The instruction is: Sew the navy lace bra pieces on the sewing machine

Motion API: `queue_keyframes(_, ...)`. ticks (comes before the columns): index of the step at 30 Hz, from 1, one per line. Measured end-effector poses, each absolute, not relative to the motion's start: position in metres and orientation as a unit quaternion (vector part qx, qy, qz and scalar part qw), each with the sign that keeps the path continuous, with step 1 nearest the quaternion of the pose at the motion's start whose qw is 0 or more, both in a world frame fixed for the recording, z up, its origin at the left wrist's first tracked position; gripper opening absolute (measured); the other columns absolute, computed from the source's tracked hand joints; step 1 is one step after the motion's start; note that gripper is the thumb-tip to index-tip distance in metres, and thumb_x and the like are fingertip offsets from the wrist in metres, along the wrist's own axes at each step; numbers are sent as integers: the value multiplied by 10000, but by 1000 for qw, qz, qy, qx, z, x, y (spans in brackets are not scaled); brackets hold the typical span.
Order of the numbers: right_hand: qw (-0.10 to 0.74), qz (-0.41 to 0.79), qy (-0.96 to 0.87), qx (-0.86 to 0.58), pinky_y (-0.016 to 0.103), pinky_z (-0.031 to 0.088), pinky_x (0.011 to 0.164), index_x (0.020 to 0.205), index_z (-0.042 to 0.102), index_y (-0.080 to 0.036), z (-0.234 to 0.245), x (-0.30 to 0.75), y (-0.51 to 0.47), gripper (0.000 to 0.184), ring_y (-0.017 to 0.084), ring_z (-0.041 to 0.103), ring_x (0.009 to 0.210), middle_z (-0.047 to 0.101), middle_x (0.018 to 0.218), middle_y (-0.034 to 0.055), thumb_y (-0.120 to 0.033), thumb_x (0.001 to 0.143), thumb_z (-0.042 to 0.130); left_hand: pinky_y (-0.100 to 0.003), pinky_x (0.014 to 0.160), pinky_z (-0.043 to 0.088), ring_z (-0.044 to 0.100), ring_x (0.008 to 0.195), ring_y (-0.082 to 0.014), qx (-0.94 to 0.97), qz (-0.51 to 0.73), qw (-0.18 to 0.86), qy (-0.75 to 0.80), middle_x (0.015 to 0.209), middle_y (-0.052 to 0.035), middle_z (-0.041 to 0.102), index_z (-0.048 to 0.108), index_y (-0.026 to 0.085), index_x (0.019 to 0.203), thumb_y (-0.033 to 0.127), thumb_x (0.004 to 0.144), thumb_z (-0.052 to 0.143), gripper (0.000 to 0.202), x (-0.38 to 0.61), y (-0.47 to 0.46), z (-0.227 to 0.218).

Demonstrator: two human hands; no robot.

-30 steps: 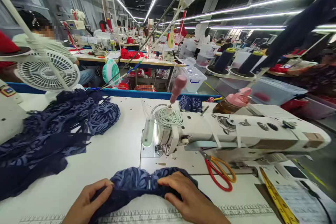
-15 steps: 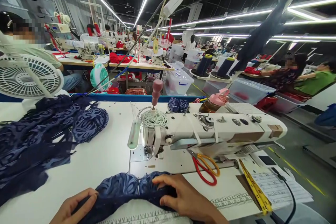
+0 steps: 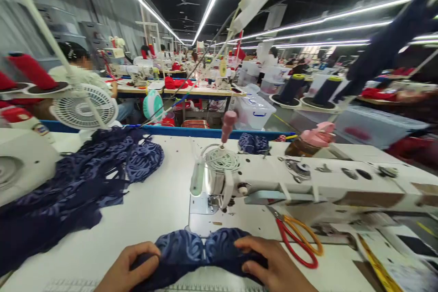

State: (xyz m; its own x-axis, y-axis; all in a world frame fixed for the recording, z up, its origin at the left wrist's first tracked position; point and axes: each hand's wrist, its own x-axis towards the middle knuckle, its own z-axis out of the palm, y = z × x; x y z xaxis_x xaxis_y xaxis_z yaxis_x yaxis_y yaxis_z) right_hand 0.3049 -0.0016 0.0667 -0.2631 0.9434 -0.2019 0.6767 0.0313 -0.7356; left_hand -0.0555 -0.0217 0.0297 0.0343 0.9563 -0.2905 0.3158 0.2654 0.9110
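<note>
A navy bra with swirl-patterned cups lies at the front edge of the white table, its two cups side by side. My left hand pinches its left end between thumb and fingers. On the right end, my right hand grips the fabric, thumb below and fingers over the cup. Just beyond the bra stands a white sewing machine, with its needle area above a metal plate. Scissors with one red and one orange handle rest right of my right hand.
Navy lace pieces are heaped at left. A printed ruler scale runs along the front edge. Behind the machine are a pink-lidded bottle and thread cones. A white fan and a co-worker are farther left.
My view has swung left, so the scene sits farther right and red thread cones show at left. Both hands still hold the bra, which looks a little straighter.
</note>
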Motion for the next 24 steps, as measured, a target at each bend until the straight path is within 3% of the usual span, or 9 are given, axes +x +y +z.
queue_keyframes(2,180,386,-699,-574,308,484,898,1051,757,-293,60,313,5,309,263,672,1023,758,1075,21,-271,766,639,-298,797,502,638,840,-232,488,296,523,633,874,-20,708,758,205,866,426,616,810,338,-49,-26,28)
queue_keyframes(4,180,392,-705,-563,291,506,862,1043,765,-290,56,318,10,290,261,688,1003,765,1059,22,-307,791,622,-288,779,482,620,835,-222,454,293,545,641,881,-20,695,761,197,897,394,593,827,367,-43,-30,24)
queue_keyframes(9,185,389,-707,-561,277,522,862,1033,773,-294,57,318,8,273,253,695,1015,769,1058,14,-353,821,613,-233,631,380,463,653,-140,427,307,642,558,654,26,513,681,155,694,626,646,797,488,-37,-30,20)
queue_keyframes(13,178,384,-701,-574,292,527,885,1050,770,-297,54,317,7,274,254,688,1041,762,1081,15,-350,831,613,-212,560,290,358,621,-111,437,304,664,525,624,41,406,614,144,650,653,659,787,538,-38,-28,15)
queue_keyframes(16,182,383,-710,-562,296,550,845,1046,764,-298,51,317,7,252,246,698,1007,761,1063,18,-304,848,608,-199,528,295,349,580,-100,484,297,642,515,587,50,378,598,145,621,660,734,725,542,-40,-26,12)
queue_keyframes(18,212,357,-742,-526,286,564,776,1019,758,-291,52,317,8,213,227,712,915,764,981,23,-273,879,598,-193,531,361,419,564,-106,560,310,558,529,587,40,453,665,154,680,595,833,666,467,-41,-24,15)
queue_keyframes(21,298,239,-820,-426,283,561,681,1019,729,-272,62,318,9,244,202,700,798,746,899,41,-185,933,517,-187,544,418,511,566,-115,744,367,246,502,643,27,552,745,233,1063,323,963,570,221,-44,-21,30)
queue_keyframes(24,301,42,-883,-357,326,548,730,1086,695,-264,71,322,7,362,209,690,823,751,941,50,-54,889,475,-240,622,448,550,613,-136,864,336,-77,368,692,2,599,642,248,1310,137,996,439,390,-47,-21,40)
